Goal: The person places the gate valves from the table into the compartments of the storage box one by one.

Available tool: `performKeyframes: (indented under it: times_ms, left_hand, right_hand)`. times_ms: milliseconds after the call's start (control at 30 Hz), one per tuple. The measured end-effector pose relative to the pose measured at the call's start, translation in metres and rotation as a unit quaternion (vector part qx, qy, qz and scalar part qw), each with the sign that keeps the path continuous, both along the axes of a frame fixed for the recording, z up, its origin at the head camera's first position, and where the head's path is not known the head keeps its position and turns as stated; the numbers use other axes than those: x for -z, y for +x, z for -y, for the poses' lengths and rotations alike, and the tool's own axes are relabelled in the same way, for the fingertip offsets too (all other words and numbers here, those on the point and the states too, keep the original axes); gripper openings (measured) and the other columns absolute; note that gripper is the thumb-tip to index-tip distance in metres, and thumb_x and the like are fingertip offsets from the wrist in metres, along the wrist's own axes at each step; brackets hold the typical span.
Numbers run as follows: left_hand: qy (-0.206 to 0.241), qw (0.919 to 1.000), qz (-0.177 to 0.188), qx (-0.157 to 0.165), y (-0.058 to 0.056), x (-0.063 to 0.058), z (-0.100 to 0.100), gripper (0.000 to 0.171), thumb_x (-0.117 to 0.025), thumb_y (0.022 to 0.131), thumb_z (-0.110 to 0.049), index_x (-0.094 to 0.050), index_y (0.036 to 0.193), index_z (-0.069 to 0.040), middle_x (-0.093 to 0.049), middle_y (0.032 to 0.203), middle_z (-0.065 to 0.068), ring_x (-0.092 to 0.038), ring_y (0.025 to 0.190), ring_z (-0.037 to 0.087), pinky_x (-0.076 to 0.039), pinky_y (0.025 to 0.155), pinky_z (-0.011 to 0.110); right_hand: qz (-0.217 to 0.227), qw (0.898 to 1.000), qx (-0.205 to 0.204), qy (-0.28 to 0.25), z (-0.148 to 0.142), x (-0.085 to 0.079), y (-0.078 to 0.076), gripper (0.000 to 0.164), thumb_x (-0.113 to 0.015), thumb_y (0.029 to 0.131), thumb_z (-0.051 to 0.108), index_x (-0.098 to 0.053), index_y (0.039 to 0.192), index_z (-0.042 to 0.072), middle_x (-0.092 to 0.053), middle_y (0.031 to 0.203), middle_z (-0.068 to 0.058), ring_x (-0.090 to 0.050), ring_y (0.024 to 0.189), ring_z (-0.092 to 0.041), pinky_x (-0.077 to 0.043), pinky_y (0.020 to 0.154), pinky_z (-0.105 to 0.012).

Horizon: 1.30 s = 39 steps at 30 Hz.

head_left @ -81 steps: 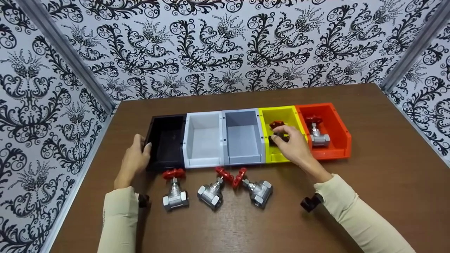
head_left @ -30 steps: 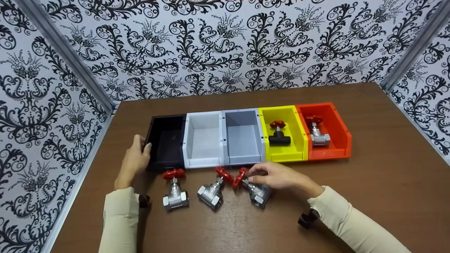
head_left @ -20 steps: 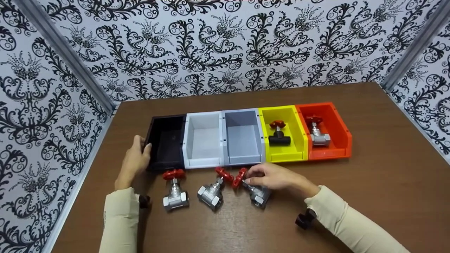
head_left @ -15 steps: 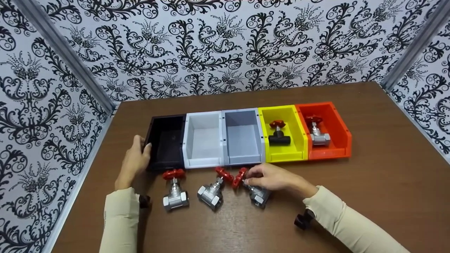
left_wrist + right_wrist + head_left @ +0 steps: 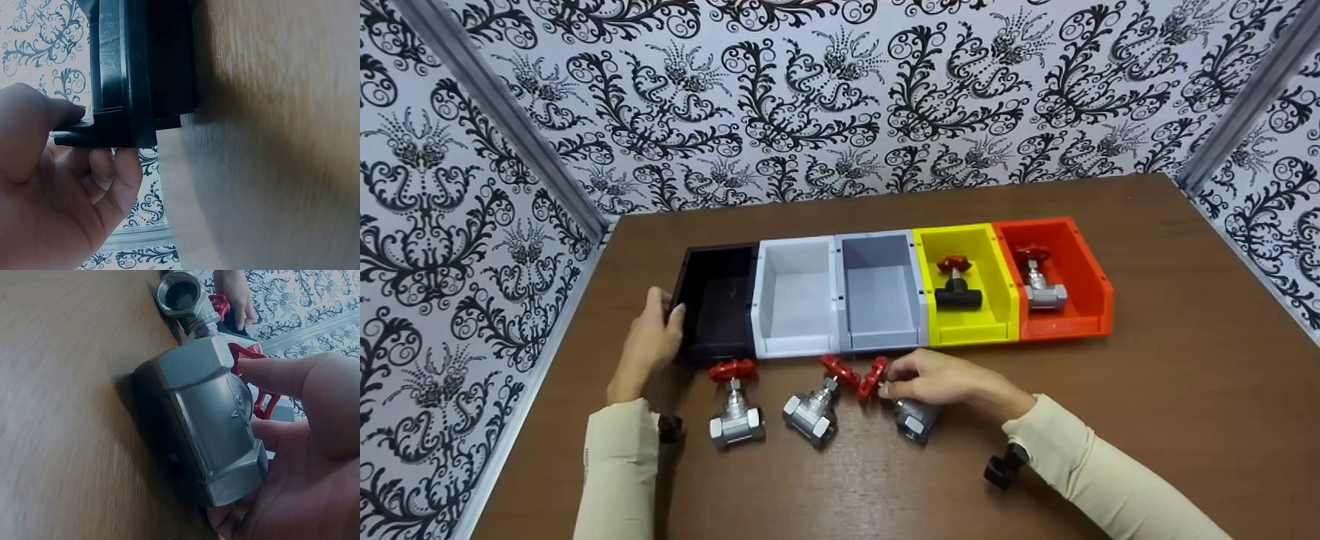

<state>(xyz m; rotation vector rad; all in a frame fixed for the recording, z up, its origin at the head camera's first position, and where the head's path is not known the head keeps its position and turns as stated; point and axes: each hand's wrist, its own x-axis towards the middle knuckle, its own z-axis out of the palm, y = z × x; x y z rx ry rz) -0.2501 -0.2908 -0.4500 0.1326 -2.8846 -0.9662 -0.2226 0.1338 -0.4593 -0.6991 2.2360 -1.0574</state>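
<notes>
Valve [image 5: 913,415] on the surface by the grey bin [image 5: 881,294]: my right hand [image 5: 941,379] has its fingers [image 5: 281,377] closed round it near the red handwheel [image 5: 873,376], and I judge that handwheel could knock the neighbouring valve [image 5: 814,411] just beside it, while my left hand [image 5: 649,345] grips the black bin [image 5: 716,300].

Blk valve [image 5: 958,289] in yellow bin [image 5: 1003,274]

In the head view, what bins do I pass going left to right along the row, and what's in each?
Black bin, nothing seen inside → white bin, nothing inside → grey bin, nothing inside → yellow bin, black valve → orange bin, silver valve.
</notes>
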Motion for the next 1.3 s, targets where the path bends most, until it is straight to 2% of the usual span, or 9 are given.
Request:
performKeyframes:
  times_ms: [133, 267, 433, 733, 1033, 1300]
  left_hand:
    - [0.002, 1.0000, 0.000, 0.002, 0.000, -0.001, 0.000, 0.031, -0.042, 0.105, -0.025, -0.037, 0.127, -0.003, -0.060, 0.116, 0.033, -0.059, 0.105, 0.049, -0.043, 0.086, 0.060]
    - [0.005, 1.0000, 0.005, 0.001, 0.000, 0.000, 0.000, 0.032, -0.041, 0.106, -0.027, -0.037, 0.127, -0.004, -0.060, 0.117, 0.033, -0.059, 0.106, 0.048, -0.043, 0.086, 0.060]
    - [0.004, 1.0000, 0.008, 0.003, 0.000, 0.000, 0.000, 0.032, -0.040, 0.106, -0.027, -0.036, 0.128, -0.003, -0.060, 0.118, 0.032, -0.059, 0.106, 0.048, -0.043, 0.086, 0.060]
    - [0.002, 1.0000, 0.001, 0.002, 0.000, 0.001, 0.000, 0.032, -0.040, 0.106, -0.026, -0.036, 0.127, -0.002, -0.059, 0.118, 0.033, -0.059, 0.105, 0.050, -0.043, 0.085, 0.061]
    - [0.004, 1.0000, -0.006, 0.000, 0.001, 0.000, -0.001, 0.031, -0.039, 0.107, -0.028, -0.037, 0.127, -0.004, -0.061, 0.117, 0.027, -0.060, 0.100, 0.045, -0.043, 0.082, 0.059]
    - [-0.001, 1.0000, -0.001, -0.002, 0.001, 0.002, -0.002, 0.032, -0.038, 0.107, -0.028, -0.036, 0.128, -0.004, -0.060, 0.118, 0.031, -0.059, 0.105, 0.049, -0.042, 0.084, 0.062]
  right_hand:
    - [0.028, 1.000, 0.008, -0.010, -0.002, -0.001, 0.000, 0.015, -0.070, 0.091, 0.024, -0.071, 0.097, 0.011, -0.067, 0.083, 0.002, -0.059, 0.073, -0.012, -0.048, 0.068, -0.028]
    - [0.039, 0.999, 0.009, -0.013, -0.003, 0.000, 0.001, 0.015, -0.072, 0.089, 0.022, -0.071, 0.097, 0.010, -0.066, 0.080, 0.003, -0.058, 0.070, -0.010, -0.047, 0.064, -0.025]
    - [0.042, 0.999, 0.023, -0.011, -0.002, 0.002, 0.002, 0.013, -0.072, 0.089, 0.021, -0.071, 0.092, 0.009, -0.064, 0.079, 0.002, -0.056, 0.068, -0.011, -0.046, 0.063, -0.025]
    - [0.048, 0.998, 0.048, -0.008, -0.001, 0.002, 0.005, 0.013, -0.066, 0.093, 0.020, -0.067, 0.093, 0.008, -0.065, 0.084, -0.003, -0.060, 0.070, -0.014, -0.050, 0.064, -0.028]
    - [0.054, 0.994, 0.062, -0.067, -0.003, 0.007, 0.007, 0.024, -0.061, 0.099, 0.022, -0.063, 0.115, 0.005, -0.070, 0.095, -0.009, -0.064, 0.082, -0.016, -0.050, 0.074, -0.032]
    - [0.027, 0.997, 0.048, -0.063, -0.005, 0.005, 0.010, 0.020, -0.059, 0.100, 0.021, -0.063, 0.115, 0.009, -0.070, 0.096, -0.006, -0.064, 0.086, -0.017, -0.050, 0.077, -0.035]
